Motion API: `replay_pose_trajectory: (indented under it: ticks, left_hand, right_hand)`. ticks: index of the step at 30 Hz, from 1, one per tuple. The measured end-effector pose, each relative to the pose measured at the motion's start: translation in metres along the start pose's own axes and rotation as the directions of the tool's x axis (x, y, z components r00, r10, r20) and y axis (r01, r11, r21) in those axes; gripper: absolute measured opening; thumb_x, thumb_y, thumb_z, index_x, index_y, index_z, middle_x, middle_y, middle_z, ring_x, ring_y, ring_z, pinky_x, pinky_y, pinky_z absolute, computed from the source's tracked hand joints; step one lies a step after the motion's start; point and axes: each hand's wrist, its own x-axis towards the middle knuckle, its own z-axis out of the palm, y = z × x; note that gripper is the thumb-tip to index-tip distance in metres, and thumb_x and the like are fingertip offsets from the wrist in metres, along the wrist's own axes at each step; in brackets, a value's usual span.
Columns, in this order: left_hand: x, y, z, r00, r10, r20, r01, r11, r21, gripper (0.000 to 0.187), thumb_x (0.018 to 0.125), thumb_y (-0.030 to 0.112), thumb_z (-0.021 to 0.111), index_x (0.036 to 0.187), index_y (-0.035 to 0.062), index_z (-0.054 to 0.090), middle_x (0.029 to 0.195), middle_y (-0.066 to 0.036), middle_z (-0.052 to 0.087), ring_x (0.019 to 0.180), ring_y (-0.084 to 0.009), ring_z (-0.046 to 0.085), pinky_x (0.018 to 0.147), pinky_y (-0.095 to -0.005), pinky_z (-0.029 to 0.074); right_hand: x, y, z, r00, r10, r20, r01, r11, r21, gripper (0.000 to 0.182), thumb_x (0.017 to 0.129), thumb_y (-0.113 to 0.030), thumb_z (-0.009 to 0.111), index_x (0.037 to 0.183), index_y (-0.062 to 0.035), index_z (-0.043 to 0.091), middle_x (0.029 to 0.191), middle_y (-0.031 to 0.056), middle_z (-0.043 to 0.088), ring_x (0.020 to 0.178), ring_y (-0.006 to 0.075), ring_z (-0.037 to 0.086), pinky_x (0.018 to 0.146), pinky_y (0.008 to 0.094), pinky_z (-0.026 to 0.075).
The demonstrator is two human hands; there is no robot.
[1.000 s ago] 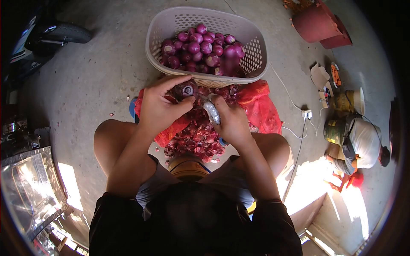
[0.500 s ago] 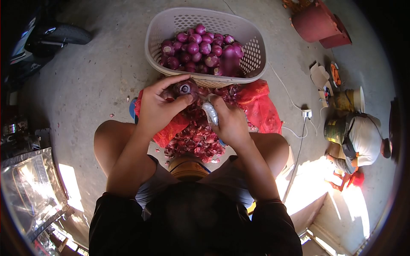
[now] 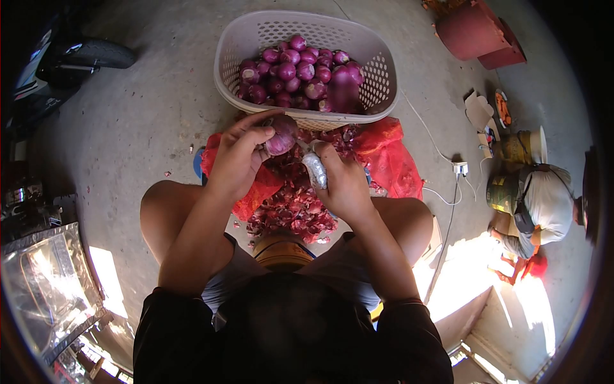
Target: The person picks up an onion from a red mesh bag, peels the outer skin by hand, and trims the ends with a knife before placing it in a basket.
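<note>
In my left hand [image 3: 238, 157] is a red onion [image 3: 281, 134], gripped between thumb and fingers with its purple side facing up. My right hand [image 3: 348, 182] is closed around a small knife [image 3: 314, 169] whose handle is wrapped in something silvery. The short blade points toward the onion, its tip close to the onion's right side. Below both hands lies a heap of dry onion skins [image 3: 294, 208]. Just beyond them a grey plastic basket [image 3: 300, 116] holds many peeled, glossy onions [image 3: 307, 70].
Red mesh sacking [image 3: 398, 163] lies under and beside the skins. A white power strip [image 3: 460, 168] with cords is on the concrete floor at right. Farther right, another person [image 3: 547, 205] bends over near buckets [image 3: 502, 193]. A motorbike wheel [image 3: 102, 52] stands at upper left.
The onion has been turned in my left hand: its root end faced up before, now its side does. My left thumb and fingers have shifted around it; my right hand stays nearly still.
</note>
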Motion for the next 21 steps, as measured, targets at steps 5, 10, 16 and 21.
replay_pose_trajectory:
  ticks: [5,10,16,21]
  left_hand:
    - [-0.001,-0.009,-0.005,0.984,-0.176,-0.022,0.171,0.972,-0.159,0.038,0.084,0.022,0.048,0.115,0.0007,0.051,0.107,-0.012,0.060,0.094,-0.0172,0.058,0.079,-0.0293,0.047]
    - [0.000,-0.016,-0.006,0.973,-0.231,0.026,0.227,0.924,-0.307,0.042,0.085,0.031,0.047,0.116,0.0029,0.049,0.112,-0.013,0.058,0.094,-0.0179,0.056,0.077,-0.0282,0.046]
    - [-0.001,-0.011,-0.003,0.983,-0.182,0.019,0.178,0.925,-0.335,0.043,0.087,0.034,0.046,0.118,0.0034,0.048,0.117,-0.013,0.055,0.097,-0.0177,0.054,0.078,-0.0288,0.046]
    - [-0.002,-0.007,0.001,0.978,-0.204,0.047,0.209,0.928,-0.309,0.041,0.089,0.032,0.046,0.119,0.0035,0.047,0.119,-0.013,0.053,0.098,-0.0174,0.052,0.081,-0.0298,0.045]
  right_hand:
    - [-0.002,-0.001,0.002,1.000,0.013,0.001,-0.013,1.000,0.007,0.040,0.071,-0.011,0.064,0.106,-0.0076,0.045,0.069,0.0157,0.058,0.060,0.0342,0.059,0.049,0.0434,0.046]
    - [-0.003,0.000,0.004,1.000,0.022,0.004,-0.022,1.000,0.007,0.042,0.069,-0.010,0.064,0.106,-0.0076,0.044,0.069,0.0158,0.058,0.061,0.0345,0.059,0.050,0.0441,0.046]
    - [-0.004,0.000,0.005,0.998,0.053,0.020,-0.053,0.998,0.023,0.044,0.068,-0.009,0.065,0.107,-0.0073,0.044,0.070,0.0161,0.058,0.062,0.0354,0.059,0.052,0.0440,0.046]
    - [-0.003,0.001,0.001,0.996,0.077,0.040,-0.078,0.996,0.038,0.047,0.066,-0.008,0.065,0.109,-0.0079,0.045,0.070,0.0167,0.059,0.063,0.0353,0.059,0.054,0.0439,0.047]
